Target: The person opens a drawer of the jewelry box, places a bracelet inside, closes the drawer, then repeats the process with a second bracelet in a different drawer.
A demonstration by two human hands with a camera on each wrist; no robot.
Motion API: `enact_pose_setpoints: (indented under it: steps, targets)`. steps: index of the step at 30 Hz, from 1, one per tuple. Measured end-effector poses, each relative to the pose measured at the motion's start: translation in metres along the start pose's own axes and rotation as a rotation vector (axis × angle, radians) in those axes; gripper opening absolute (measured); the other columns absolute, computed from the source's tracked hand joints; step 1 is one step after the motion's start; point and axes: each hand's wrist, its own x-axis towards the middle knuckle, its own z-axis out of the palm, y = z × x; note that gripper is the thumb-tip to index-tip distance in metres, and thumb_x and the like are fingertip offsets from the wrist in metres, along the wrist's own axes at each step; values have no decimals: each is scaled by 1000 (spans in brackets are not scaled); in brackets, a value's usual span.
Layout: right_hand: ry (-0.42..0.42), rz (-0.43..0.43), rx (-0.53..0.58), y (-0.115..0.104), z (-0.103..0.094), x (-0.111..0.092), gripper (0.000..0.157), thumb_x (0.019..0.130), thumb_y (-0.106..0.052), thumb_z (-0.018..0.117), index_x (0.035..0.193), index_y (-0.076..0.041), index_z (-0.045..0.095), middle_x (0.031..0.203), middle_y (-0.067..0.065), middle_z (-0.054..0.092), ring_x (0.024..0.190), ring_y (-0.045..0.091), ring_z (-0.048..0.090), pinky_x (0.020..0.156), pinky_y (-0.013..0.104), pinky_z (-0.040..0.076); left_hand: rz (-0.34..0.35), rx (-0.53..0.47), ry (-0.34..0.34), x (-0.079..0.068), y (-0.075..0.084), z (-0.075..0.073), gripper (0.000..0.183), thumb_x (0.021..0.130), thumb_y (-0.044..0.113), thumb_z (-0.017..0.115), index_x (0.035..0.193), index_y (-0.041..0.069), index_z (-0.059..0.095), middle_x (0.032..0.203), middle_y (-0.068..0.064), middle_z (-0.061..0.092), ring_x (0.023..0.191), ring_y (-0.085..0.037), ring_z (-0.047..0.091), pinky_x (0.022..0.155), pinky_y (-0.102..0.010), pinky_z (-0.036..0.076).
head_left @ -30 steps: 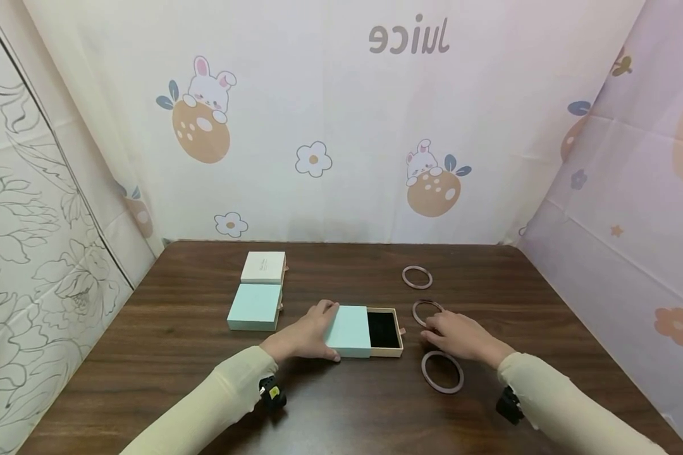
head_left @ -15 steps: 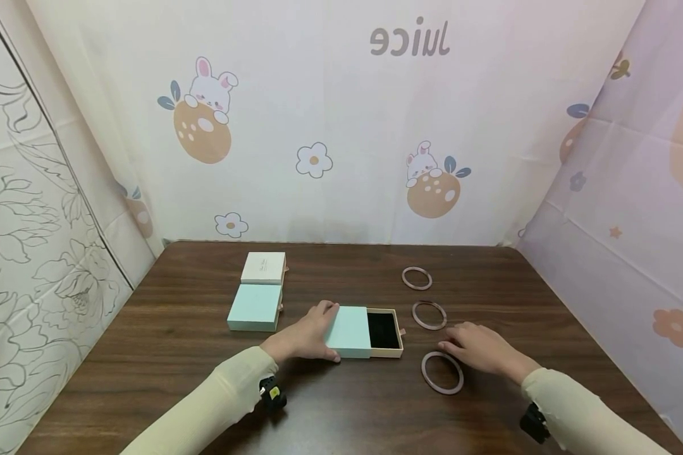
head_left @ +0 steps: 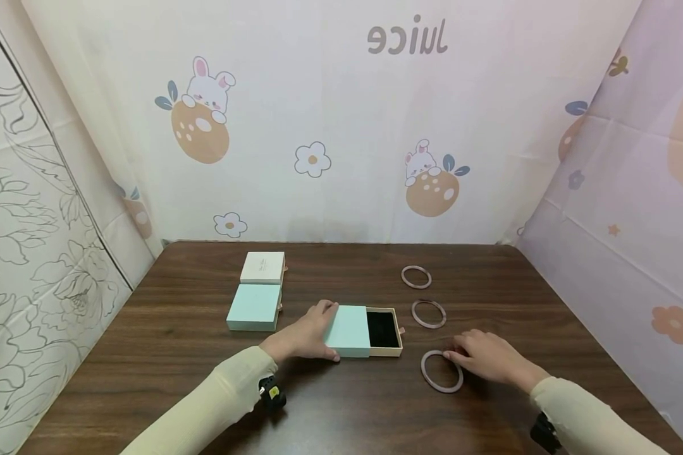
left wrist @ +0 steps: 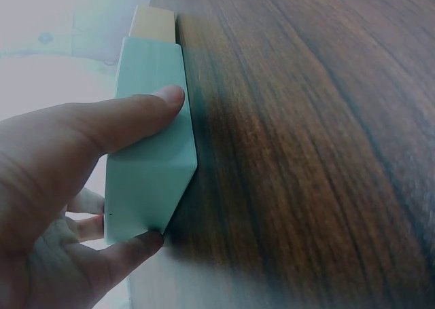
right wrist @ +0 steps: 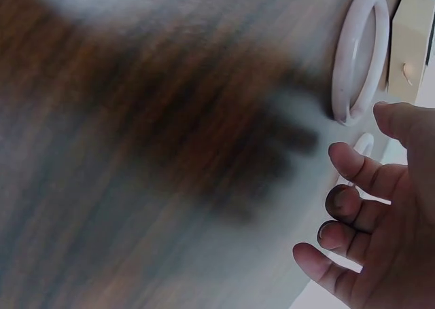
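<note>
A printed curtain [head_left: 347, 107] is hung across the top of the head frame. Its foot is met by the far edge of the dark wood table [head_left: 330, 417]; the table's side edges are splayed toward the lower corners. Pale sleeves [head_left: 216, 398] are cut off by the bottom edge, black wrist cameras [head_left: 272, 393] strapped on.

Right of centre, the right hand [head_left: 489, 357] is held low, fingers apart and loosely bent, nothing gripped. At lower centre, the left end of a mint box [head_left: 348, 332] is gripped by the left hand [head_left: 304, 335], thumb along the near side, a fingertip on the end face. From its right end a drawer [head_left: 386, 353] with black lining is slid partway out, its tab [head_left: 401, 330] aimed right at a strip of wood before the bangles.

At left of centre, a second mint box [head_left: 255, 306] is placed just below a white box [head_left: 263, 266]; both are set well in from the table's left edge, with wood left between them and the held box.

Three bangles are lined up right of the drawer: near bangle [head_left: 444, 390], middle bangle [head_left: 430, 327], far bangle [head_left: 418, 287], each separated by wood. The near bangle's upper right rim is approached closest by the right thumb; whether it is touched cannot be told.
</note>
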Motion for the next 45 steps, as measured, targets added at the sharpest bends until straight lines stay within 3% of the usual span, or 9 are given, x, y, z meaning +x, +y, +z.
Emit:
enact_pose_setpoints:
  steps: [7,16,33,45]
  targets:
    - [1,13,-12,1,5,-4,34,92,-44,59,68,-22,47,65,-8,39,59,8,37,55,29,32,2,9,0,1,-1,0,102,72,34,84,146,-6,27,141,-20,32,121,-29,40,95,-42,42]
    - [56,-69,-53,-2,12,-9,36,92,-42,60,67,-23,44,63,-10,36,58,6,35,55,29,32,2,10,-2,1,-1,0,102,71,35,84,146,-6,27,141,-20,32,121,-29,40,95,-42,42]
    - [92,-120,-116,-6,15,-5,27,93,-21,60,70,-21,46,64,-13,38,62,8,43,55,32,35,5,-2,-3,1,-2,0,102,72,34,84,146,-7,27,141,-20,31,121,-29,40,94,-41,42]
    - [109,-161,-173,-5,18,-2,27,91,-16,60,68,-20,47,63,-12,41,62,12,49,57,38,39,1,-8,-9,1,-2,0,101,72,34,84,146,-6,27,142,-20,31,121,-29,40,94,-41,42]
